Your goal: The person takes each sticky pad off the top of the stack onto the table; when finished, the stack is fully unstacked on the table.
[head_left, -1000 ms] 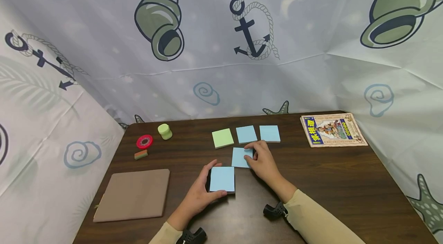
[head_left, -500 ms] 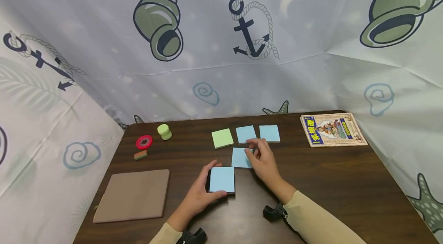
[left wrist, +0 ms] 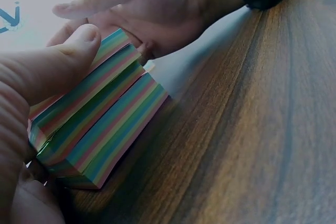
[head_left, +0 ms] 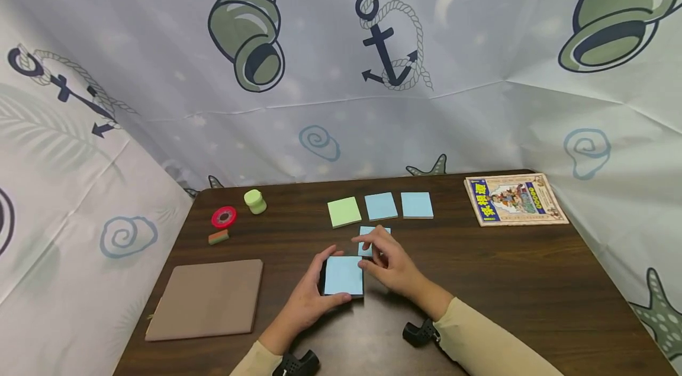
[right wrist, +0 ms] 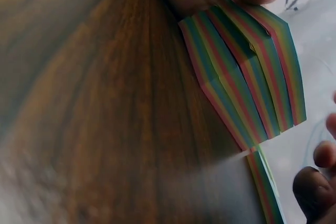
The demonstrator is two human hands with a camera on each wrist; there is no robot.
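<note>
My left hand (head_left: 308,299) holds a stack of sticky note pads (head_left: 343,275), thumb on the near side and fingers round the far left. Its top sheet is light blue; in the left wrist view the pads' sides (left wrist: 115,129) show rainbow stripes and sit slightly out of line. My right hand (head_left: 394,266) hovers at the stack's right edge, fingers loosely bent and nothing between them. Behind it lies a single blue sticky note pad (head_left: 364,250), partly covered by the fingers. Farther back are a green pad (head_left: 344,212) and two blue pads (head_left: 380,206).
A brown notebook (head_left: 205,300) lies at the left of the wooden table (head_left: 511,305). Beyond it are an orange and green eraser (head_left: 218,237), a red ring-shaped item (head_left: 224,217) and a light green spool-shaped item (head_left: 255,202). Printed booklets (head_left: 515,199) lie at the back right.
My right hand has shifted left and nearer, from the single blue pad to the right edge of the stack. The left hand keeps its hold in the same place.
</note>
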